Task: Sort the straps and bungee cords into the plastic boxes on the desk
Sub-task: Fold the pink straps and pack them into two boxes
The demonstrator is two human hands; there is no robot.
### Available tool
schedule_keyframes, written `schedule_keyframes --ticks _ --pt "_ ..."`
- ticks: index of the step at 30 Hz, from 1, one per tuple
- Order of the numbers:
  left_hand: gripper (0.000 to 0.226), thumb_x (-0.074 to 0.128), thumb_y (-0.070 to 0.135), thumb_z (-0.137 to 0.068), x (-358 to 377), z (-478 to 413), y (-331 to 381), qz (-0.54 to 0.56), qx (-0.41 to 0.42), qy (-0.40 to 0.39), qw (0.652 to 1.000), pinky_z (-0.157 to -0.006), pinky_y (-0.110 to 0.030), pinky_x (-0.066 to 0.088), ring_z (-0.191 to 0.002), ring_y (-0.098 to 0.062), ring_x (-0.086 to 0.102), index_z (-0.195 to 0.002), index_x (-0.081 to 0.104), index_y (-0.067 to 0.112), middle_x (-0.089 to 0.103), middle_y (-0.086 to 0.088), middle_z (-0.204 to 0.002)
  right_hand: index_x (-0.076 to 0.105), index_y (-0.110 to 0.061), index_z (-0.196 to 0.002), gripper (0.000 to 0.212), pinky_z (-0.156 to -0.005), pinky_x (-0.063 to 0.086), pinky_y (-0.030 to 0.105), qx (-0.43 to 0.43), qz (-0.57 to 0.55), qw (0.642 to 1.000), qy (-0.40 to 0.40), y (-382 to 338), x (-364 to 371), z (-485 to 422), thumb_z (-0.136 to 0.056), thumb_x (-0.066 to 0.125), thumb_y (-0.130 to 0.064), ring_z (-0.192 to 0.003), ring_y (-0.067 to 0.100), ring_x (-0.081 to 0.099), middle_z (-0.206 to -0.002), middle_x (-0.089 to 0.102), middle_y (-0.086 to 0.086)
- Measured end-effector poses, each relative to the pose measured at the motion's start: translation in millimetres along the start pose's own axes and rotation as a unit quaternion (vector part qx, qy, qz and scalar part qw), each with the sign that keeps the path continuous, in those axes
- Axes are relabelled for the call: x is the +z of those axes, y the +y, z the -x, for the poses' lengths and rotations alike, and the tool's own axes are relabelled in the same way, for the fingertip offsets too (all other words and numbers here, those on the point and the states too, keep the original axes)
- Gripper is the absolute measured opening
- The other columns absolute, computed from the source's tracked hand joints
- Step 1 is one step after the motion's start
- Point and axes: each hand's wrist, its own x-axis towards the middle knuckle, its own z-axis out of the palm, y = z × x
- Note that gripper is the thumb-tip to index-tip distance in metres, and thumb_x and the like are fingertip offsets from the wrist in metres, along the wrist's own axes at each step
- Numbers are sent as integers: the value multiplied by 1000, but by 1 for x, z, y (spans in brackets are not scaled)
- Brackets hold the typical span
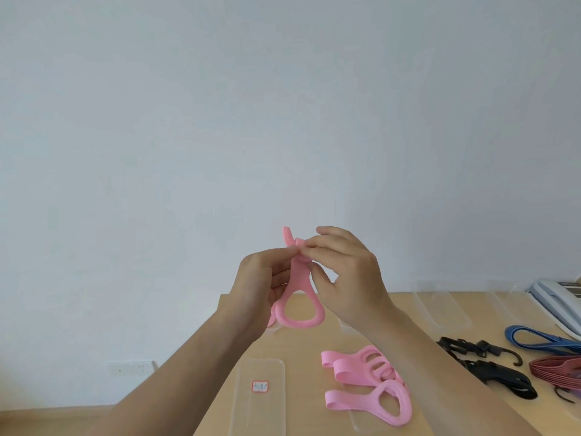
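Both hands are raised above the desk, close together and almost touching. The left hand pinches the upper part of a pink strap between thumb and fingertips. The right hand pinches the same part from the other side, with its fingers curled over it. They seem to be folding or fastening the short tail there, but the fingers cover this place and I cannot tell exactly.

The strap is in the air between the two hands. Its long axis is nearly vertical: the ribbed tail points up and a little to the left, above the fingers, and the wide loop hangs down in front of the left wrist.

The coming move depends on where the boxes lie from the hands. A labelled clear box lies on the desk below the hands, beside the left forearm, with its long axis running away from the person. The left hand is nearer to it.

The other pink straps lie more to the right, beside the right forearm, and the lowest one partly covers a second clear box. I judge that the held strap must come down and turn from upright to flat, along the length of a box.
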Motion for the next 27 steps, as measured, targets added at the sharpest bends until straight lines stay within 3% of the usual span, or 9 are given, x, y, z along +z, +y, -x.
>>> schedule_keyframes --ticks 4,8,12,15,17,21,27 --pt "19 64 15 -94 -5 -3 -2 -22 10 3 1000 -85 -45 50 -87 -31 66 -91 79 3 72 -17 -90 79 -14 -100 24 -95 51 28 15 -8 1000 -11 -1 0 -1 -84 68 0 -117 24 63 -102 76 -8" --pt "20 66 16 -90 -8 -6 -2 -64 26 -4 998 -82 -44 46 -83 -31 59 -97 78 0 66 -20 -91 77 -15 -98 22 -94 47 22 75 -35 996 -16 -1 -6 -10 -84 65 -4 -115 19 63 -87 74 -9" --pt "36 67 24 -80 -6 -5 0 -82 42 -18 996 -80 -45 44 -83 -32 54 -100 72 -5 58 -17 -91 71 -15 -117 24 -95 37 19 170 -52 974 -139 1 -12 -23 -96 59 -16 -114 13 56 -102 70 -5" --pt "27 69 20 -87 -7 -4 0 -91 48 -28 994 -80 -45 44 -82 -32 55 -101 74 -3 60 -21 -91 73 -18 -105 18 -81 43 17 196 -101 952 -212 -1 -15 -28 -98 56 -15 -92 2 57 -99 69 -7" --pt "18 66 13 -94 -9 -4 -1 -93 45 -29 994 -80 -44 47 -82 -32 59 -99 78 1 64 -23 -92 74 -18 -100 17 -72 42 10 207 -109 950 -207 0 -17 -28 -97 59 -14 -83 -3 58 -87 68 -16" --pt "22 66 15 -97 -12 -5 -1 -92 27 -50 994 -80 -40 55 -87 -34 71 -106 77 0 75 -26 -103 75 -20 -95 13 -64 41 8 249 -137 939 -194 4 -20 -29 -95 63 -14 -69 -2 58 -69 63 -26" --pt "29 62 23 -101 -8 -2 -3 -112 13 -64 992 -82 -43 62 -85 -32 75 -109 74 -2 77 -19 -98 75 -23 -92 15 -73 48 19 251 -133 945 -161 0 -26 -34 -89 67 -11 -83 6 62 -86 69 -15"
